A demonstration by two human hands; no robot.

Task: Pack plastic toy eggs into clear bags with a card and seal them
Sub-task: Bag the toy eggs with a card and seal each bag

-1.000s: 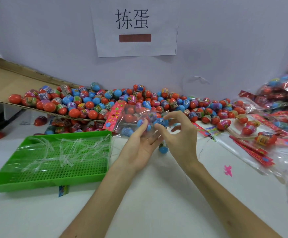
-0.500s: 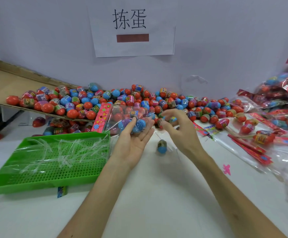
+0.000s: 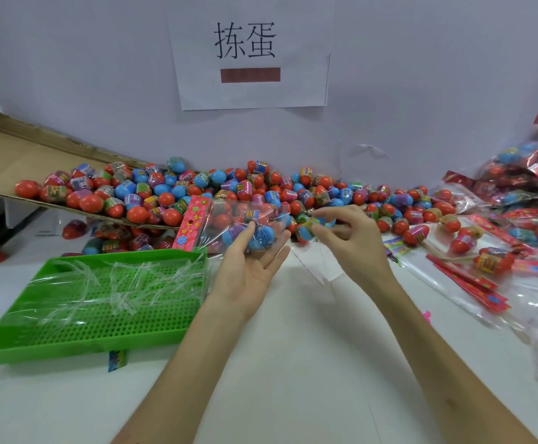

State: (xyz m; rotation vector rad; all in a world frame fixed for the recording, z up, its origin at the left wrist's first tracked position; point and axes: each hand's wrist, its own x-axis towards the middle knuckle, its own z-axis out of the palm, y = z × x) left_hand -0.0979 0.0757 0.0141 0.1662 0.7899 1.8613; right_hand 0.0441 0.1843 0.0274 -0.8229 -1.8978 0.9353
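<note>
1. Your left hand (image 3: 251, 267) lies palm up near the centre, fingers almost straight. It cradles one clear bag (image 3: 229, 216) lying on its side, mouth toward 3 o'clock. It is unclear whether your thumb pins the film.
2. One pink flowered card (image 3: 193, 224) stands in the closed end of the bag, at its 9 o'clock side.
3. Your right hand (image 3: 354, 248) pinches one egg (image 3: 306, 232) between thumb and fingertips, right at the bag mouth.
4. About four bagged eggs (image 3: 262, 237) show through the film. Glare hides the exact count.
5. Expect the film to be thin, limp and slippery, and to collapse shut. The card end looks the stiffest place to hold, and the mouth edge will need to be kept spread.
6. The eggs look light, hard and smooth, so they will likely roll. Pinching one around its middle should hold it best.
7. At 12 o'clock a pile (image 3: 261, 193) of red and blue eggs runs along the wall and spills onto cardboard (image 3: 11, 155) at 10 o'clock. There are far too many to count.
8. At 8 o'clock, one green tray (image 3: 69, 347) holds many clear strips (image 3: 117, 277).
9. At 3 o'clock lie spare cards (image 3: 472, 280) and heaped packed bags (image 3: 523, 187). Neither can be counted.
</note>
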